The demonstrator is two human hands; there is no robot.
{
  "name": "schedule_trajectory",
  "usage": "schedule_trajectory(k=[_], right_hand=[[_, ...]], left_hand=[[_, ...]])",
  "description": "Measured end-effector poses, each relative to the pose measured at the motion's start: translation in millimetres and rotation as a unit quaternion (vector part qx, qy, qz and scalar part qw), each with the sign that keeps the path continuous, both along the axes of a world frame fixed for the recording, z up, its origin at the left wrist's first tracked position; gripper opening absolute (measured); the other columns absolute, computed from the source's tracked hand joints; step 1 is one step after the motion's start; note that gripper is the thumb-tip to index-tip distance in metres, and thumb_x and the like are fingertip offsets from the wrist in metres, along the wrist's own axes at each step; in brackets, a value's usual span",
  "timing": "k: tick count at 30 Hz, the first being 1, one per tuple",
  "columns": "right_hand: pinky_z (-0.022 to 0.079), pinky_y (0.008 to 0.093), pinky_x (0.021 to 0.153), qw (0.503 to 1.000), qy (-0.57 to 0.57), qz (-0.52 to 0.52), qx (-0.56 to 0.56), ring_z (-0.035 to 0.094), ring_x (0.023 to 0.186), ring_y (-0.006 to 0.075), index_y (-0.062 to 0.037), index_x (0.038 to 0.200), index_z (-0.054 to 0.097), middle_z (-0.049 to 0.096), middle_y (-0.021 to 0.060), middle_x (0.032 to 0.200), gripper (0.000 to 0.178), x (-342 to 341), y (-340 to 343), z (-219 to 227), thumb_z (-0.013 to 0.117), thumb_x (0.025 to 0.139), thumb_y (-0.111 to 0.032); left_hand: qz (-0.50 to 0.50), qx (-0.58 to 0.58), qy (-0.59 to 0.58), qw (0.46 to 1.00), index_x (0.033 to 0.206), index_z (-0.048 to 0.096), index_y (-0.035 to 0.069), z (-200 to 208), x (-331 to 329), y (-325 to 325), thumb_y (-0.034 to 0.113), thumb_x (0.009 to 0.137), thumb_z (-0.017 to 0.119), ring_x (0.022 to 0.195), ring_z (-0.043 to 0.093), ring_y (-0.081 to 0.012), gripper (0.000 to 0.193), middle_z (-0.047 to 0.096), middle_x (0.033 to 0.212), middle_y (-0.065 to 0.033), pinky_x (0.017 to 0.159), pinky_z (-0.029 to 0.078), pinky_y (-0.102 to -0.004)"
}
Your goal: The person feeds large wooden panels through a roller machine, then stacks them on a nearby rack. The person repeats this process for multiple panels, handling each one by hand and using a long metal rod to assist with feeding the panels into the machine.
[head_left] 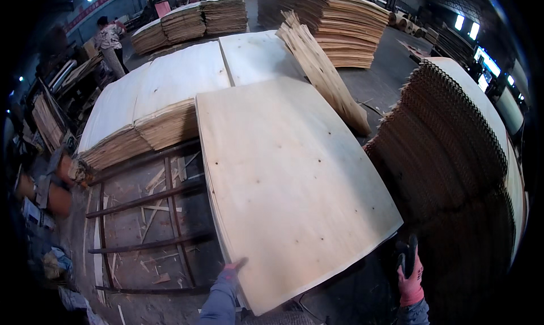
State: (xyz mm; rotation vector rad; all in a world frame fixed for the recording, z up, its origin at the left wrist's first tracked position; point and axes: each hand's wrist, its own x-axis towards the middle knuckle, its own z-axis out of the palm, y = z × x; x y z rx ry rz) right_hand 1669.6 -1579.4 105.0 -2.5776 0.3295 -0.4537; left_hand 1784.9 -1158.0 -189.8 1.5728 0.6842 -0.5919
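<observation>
A stack of pale wood veneer sheets, dotted with small dark knots, lies in front of me. At its near left edge is my left hand. The thumb rests on the top sheet and the fingers wrap round the edge, partly hidden. My right hand, in a pink glove with dark fingertips, is raised just off the near right corner. Its fingers point up and hold nothing. Beyond the stack, to the left, stand wider piles of white-topped veneer.
A dark metal frame with wood scraps lies at the left. A tall stack with jagged edges rises on the right. Bundled veneer strips lean behind the sheets. Another person stands at the far left.
</observation>
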Motion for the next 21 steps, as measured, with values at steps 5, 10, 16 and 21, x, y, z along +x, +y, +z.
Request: schedule_trajectory(k=[5,10,16,21], right_hand=[[0.039,0.0377,0.083,0.997,0.077,0.023,-0.009,0.048,0.094,0.0355,0.0,0.122,0.037,0.051,0.02,0.103,0.062,-20.2,20.5,-19.9,0.06,0.065,-0.004],[0.04,0.039,0.082,0.993,0.109,0.029,-0.026,0.049,0.092,0.0356,0.0,0.12,0.039,0.052,0.0195,0.102,0.059,-28.5,51.1,-13.2,0.06,0.065,-0.008],[0.043,0.0332,0.077,0.995,0.091,0.013,-0.036,0.054,0.087,0.0312,0.0004,0.118,0.041,0.055,0.0172,0.097,0.051,-49.4,61.2,-27.2,0.053,0.068,-0.003],[0.042,0.0342,0.078,0.995,0.088,0.04,-0.015,0.053,0.089,0.0321,0.0006,0.118,0.041,0.054,0.018,0.099,0.052,-36.5,60.7,-26.4,0.055,0.068,-0.004]], left_hand=[[-0.061,0.043,-0.025,0.997,0.1,0.056,-0.003,-18.0,2.0,-1.2,0.036,0.065,0.07,0.083,0.058,-0.0229,0.053,0.061,0.089,-0.014,0.073,0.047,-0.0297],[-0.044,0.167,-0.096,0.98,0.096,0.058,0.0,-179.5,-14.3,27.5,0.057,0.065,0.059,0.089,0.055,-0.024,0.065,0.06,0.091,-0.0147,0.081,0.042,-0.0336],[-0.175,0.326,-0.048,0.928,0.085,0.062,0.003,-7.8,-1.4,-19.5,0.058,0.069,0.052,0.09,0.052,-0.0308,0.057,0.056,0.095,-0.0158,0.079,0.042,-0.0374],[-0.055,0.371,-0.071,0.924,0.104,0.058,0.01,-63.0,-3.1,-27.8,0.053,0.063,0.059,0.108,0.044,-0.0284,0.059,0.057,0.105,-0.0122,0.094,0.03,-0.0355]])
